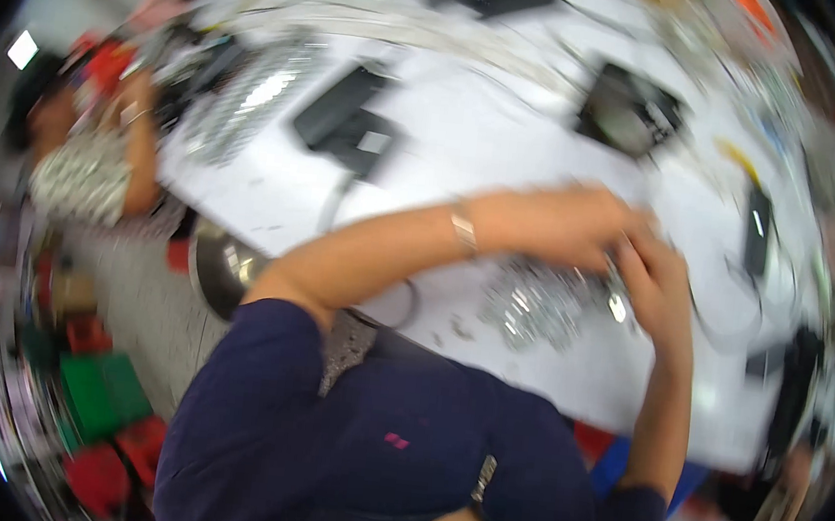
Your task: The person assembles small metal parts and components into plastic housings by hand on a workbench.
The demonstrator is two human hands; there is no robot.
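Observation:
My left hand reaches across the white table, a pale band round its wrist. It meets my right hand above the tabletop, and the fingers of both are curled in and close together. Motion blurs them, so whatever lies between the fingers cannot be made out. Just below the hands is a heap of small clear, shiny pieces, perhaps plastic. A small bright shiny piece shows beside my right hand; whether it is held or lies on the table is unclear.
A white table carries dark box-like devices with a cable, a black tray, and a dark handheld object. Clear strips lie at the left. Another person works at the far left, near a round metal stool.

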